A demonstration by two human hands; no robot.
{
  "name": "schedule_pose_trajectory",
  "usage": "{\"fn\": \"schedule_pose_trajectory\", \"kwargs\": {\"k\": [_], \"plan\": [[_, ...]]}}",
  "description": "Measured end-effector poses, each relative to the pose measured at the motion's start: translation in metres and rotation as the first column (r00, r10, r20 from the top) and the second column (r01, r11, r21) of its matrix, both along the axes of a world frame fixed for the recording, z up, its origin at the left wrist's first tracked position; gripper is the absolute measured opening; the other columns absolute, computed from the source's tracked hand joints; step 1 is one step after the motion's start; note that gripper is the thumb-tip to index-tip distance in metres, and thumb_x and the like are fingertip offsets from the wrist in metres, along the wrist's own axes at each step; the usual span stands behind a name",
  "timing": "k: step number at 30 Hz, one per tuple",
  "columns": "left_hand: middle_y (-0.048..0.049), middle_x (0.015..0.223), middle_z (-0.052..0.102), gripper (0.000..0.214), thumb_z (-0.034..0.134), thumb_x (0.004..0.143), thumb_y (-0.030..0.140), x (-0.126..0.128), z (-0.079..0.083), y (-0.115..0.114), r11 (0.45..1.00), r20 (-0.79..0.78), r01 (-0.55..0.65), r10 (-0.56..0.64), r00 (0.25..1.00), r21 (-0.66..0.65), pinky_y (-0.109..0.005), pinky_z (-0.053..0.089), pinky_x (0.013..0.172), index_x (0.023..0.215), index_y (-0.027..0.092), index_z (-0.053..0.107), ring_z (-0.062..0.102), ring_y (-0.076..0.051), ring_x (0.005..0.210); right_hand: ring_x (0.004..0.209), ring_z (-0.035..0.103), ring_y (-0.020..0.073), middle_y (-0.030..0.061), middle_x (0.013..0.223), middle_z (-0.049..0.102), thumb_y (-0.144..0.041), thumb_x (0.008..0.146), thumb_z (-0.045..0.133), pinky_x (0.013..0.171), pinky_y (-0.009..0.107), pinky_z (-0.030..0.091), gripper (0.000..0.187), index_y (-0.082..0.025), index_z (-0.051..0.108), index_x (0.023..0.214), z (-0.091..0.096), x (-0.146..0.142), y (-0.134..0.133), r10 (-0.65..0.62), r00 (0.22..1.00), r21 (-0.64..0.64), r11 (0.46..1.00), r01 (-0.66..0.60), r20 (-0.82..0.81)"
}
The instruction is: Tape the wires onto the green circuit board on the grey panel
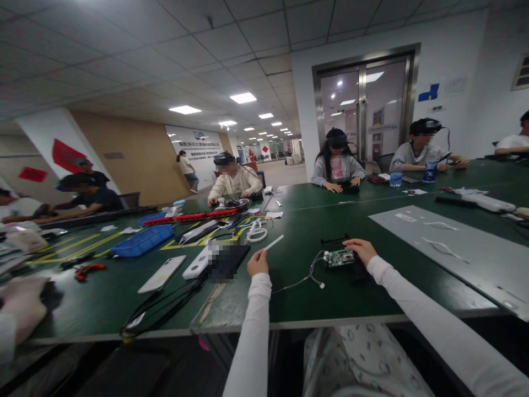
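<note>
My left hand is raised a little above the green table, fingers pinched on a thin white strip that points up and to the right. My right hand rests on the table with its fingers curled over the right end of a small green circuit board. A thin grey wire with a white plug runs from the board toward me. A black part lies just behind the board.
Left of my hand lie a dark tablet, a white phone, a white power bank and black cables. A blue tray sits farther left, a grey sheet to the right. Several people sit around the table.
</note>
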State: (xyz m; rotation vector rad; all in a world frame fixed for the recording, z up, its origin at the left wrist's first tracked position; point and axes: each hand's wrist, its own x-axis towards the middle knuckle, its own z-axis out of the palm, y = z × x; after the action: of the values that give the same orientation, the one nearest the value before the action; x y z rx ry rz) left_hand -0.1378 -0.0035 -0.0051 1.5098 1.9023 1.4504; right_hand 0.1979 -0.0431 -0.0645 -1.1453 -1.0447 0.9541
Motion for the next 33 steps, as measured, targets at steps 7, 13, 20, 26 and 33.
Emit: {"fn": "schedule_pose_trajectory", "kwargs": {"k": [7, 13, 20, 26, 33], "plan": [[-0.0097, 0.108, 0.053, 0.027, 0.049, 0.067, 0.023, -0.012, 0.002, -0.015, 0.952, -0.257, -0.267, 0.223, 0.940, -0.151, -0.046, 0.032, 0.082, 0.090, 0.022, 0.063, 0.044, -0.031, 0.101, 0.072, 0.058, 0.0174, 0.0020, 0.078, 0.065, -0.025, 0.056, 0.056, 0.067, 0.029, 0.045, 0.024, -0.018, 0.066, 0.077, -0.001, 0.001, -0.001, -0.007, 0.999, -0.012, 1.000, 0.007, 0.035], [-0.0104, 0.109, 0.050, 0.025, 0.049, 0.065, 0.025, -0.011, 0.000, -0.021, 0.908, -0.433, -0.347, 0.222, 0.873, -0.233, -0.048, 0.028, 0.082, 0.085, 0.023, 0.064, 0.038, -0.031, 0.104, 0.073, 0.059, 0.0177, 0.0022, 0.079, 0.065, -0.026, 0.057, 0.056, 0.066, 0.028, 0.045, 0.024, -0.018, 0.066, 0.077, 0.001, 0.001, -0.002, -0.009, 0.998, -0.022, 1.000, 0.010, 0.068], [-0.0124, 0.107, 0.048, 0.024, 0.046, 0.066, 0.021, -0.003, 0.002, -0.032, 0.899, -0.573, -0.389, 0.213, 0.791, -0.203, -0.045, 0.028, 0.081, 0.083, 0.018, 0.063, 0.034, -0.029, 0.105, 0.074, 0.059, 0.0175, 0.0025, 0.081, 0.065, -0.028, 0.060, 0.053, 0.066, 0.029, 0.046, 0.026, -0.017, 0.065, 0.080, 0.000, 0.000, -0.001, -0.025, 0.983, -0.005, 1.000, 0.027, 0.183], [-0.0087, 0.112, 0.045, 0.034, 0.046, 0.068, 0.023, 0.006, 0.006, -0.033, 0.945, -0.640, -0.317, 0.196, 0.743, -0.078, -0.042, 0.030, 0.082, 0.101, 0.021, 0.055, 0.032, -0.027, 0.108, 0.081, 0.056, 0.0173, -0.0002, 0.084, 0.063, -0.027, 0.063, 0.050, 0.076, 0.030, 0.042, 0.024, -0.022, 0.065, 0.082, 0.004, 0.001, -0.005, -0.101, 0.903, 0.013, 0.994, 0.105, 0.418], [-0.0063, 0.114, 0.046, 0.039, 0.045, 0.072, 0.032, 0.032, 0.018, -0.035, 0.979, -0.642, -0.078, -0.062, 0.765, -0.187, -0.036, 0.034, 0.083, 0.110, 0.024, 0.048, 0.042, -0.023, 0.104, 0.086, 0.052, 0.0169, 0.0027, 0.092, 0.057, -0.023, 0.066, 0.051, 0.081, 0.030, 0.037, 0.038, -0.024, 0.054, 0.105, 0.007, 0.001, -0.010, -0.190, 0.723, 0.029, 0.973, 0.229, 0.664]]}}
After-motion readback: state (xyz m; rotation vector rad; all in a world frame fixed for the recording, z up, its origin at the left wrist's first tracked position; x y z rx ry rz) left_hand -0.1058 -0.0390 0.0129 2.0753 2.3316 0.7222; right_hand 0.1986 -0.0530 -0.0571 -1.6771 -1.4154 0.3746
